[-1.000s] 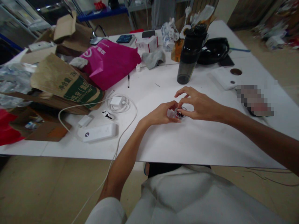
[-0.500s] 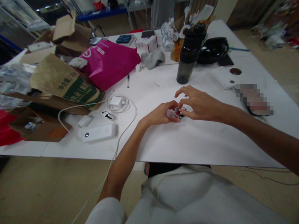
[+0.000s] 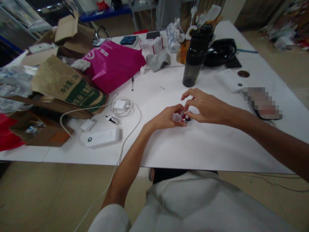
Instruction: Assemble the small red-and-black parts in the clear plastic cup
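Between my two hands is a small round object (image 3: 185,116), shiny, dark and red, on or just above the white table (image 3: 178,148). Its kind is too small to make out. My left hand (image 3: 167,117) curls its thumb and fingers around the left side of it. From the right, my right hand (image 3: 205,106) reaches over with thumb and forefinger closed on its top edge. The other fingers of that hand arch above. Part of the object is hidden behind the fingertips.
A dark bottle (image 3: 193,61) stands just beyond my right hand. To the right lies a phone (image 3: 263,103). On the left are a white power bank (image 3: 103,138), a coiled cable (image 3: 123,108) and an earbud case (image 3: 111,119). A magenta bag (image 3: 116,64) sits farther back.
My right thumb and forefinger have lifted very slightly, and more of the red, shiny object shows. My left hand has stayed in place.
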A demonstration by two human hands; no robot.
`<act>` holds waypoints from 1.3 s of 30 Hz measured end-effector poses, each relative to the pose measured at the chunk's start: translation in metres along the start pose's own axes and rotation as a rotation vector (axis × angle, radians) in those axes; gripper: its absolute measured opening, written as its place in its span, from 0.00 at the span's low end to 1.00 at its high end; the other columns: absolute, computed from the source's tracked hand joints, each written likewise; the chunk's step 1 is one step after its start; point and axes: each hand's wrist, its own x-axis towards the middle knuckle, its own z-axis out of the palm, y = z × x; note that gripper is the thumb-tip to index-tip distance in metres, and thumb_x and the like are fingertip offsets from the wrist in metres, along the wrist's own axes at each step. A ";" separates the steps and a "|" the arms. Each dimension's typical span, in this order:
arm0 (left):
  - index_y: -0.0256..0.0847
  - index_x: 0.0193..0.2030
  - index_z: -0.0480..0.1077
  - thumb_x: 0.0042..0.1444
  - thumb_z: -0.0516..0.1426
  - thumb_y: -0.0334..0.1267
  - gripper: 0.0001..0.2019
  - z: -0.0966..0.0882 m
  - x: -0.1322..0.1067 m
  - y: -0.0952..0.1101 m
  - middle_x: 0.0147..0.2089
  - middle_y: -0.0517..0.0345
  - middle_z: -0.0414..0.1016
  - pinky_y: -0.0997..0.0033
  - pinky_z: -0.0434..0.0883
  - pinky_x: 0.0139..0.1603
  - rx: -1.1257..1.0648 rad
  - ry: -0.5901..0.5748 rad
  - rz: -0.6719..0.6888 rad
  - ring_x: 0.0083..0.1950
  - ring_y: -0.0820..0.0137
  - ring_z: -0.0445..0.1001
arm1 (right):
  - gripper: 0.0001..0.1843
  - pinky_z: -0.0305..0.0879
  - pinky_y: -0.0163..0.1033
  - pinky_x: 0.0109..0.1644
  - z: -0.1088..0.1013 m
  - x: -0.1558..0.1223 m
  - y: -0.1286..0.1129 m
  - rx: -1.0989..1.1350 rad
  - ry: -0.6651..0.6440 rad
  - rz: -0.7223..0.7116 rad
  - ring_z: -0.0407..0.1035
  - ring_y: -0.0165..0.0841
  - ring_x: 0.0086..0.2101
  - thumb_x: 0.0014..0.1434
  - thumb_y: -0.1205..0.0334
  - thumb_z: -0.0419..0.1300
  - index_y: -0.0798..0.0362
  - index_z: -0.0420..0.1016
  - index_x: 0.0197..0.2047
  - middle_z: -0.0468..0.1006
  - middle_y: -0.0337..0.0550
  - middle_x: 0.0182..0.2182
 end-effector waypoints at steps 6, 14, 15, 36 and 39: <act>0.44 0.54 0.76 0.58 0.77 0.48 0.23 0.000 0.000 0.000 0.54 0.52 0.86 0.52 0.74 0.67 0.009 0.002 0.019 0.58 0.57 0.82 | 0.09 0.79 0.65 0.65 0.000 -0.002 0.002 -0.012 0.021 -0.019 0.77 0.55 0.60 0.71 0.58 0.66 0.49 0.88 0.44 0.82 0.59 0.62; 0.44 0.53 0.76 0.58 0.77 0.48 0.23 0.000 -0.001 0.001 0.53 0.52 0.85 0.53 0.74 0.66 0.018 0.008 0.021 0.57 0.57 0.82 | 0.07 0.80 0.64 0.64 0.000 -0.004 0.001 -0.001 0.054 -0.025 0.77 0.56 0.60 0.69 0.60 0.68 0.49 0.88 0.46 0.82 0.59 0.62; 0.44 0.53 0.76 0.58 0.77 0.48 0.23 0.000 -0.001 0.001 0.53 0.52 0.85 0.53 0.74 0.66 0.016 0.008 0.022 0.57 0.57 0.82 | 0.07 0.80 0.64 0.64 0.001 -0.004 0.000 0.001 0.059 -0.026 0.77 0.56 0.60 0.69 0.60 0.67 0.49 0.88 0.46 0.82 0.59 0.63; 0.43 0.52 0.76 0.58 0.76 0.49 0.23 0.001 -0.001 0.001 0.53 0.52 0.84 0.54 0.76 0.63 0.005 0.005 -0.008 0.55 0.58 0.82 | 0.06 0.76 0.71 0.66 0.007 0.001 -0.009 -0.009 0.016 -0.028 0.74 0.59 0.62 0.67 0.63 0.68 0.50 0.89 0.40 0.80 0.62 0.64; 0.43 0.53 0.76 0.57 0.76 0.49 0.23 0.000 0.000 0.000 0.53 0.52 0.84 0.55 0.76 0.62 0.013 0.010 0.000 0.55 0.58 0.82 | 0.04 0.76 0.71 0.66 0.008 0.001 -0.009 0.003 0.019 -0.026 0.74 0.59 0.61 0.66 0.63 0.69 0.49 0.89 0.40 0.80 0.60 0.63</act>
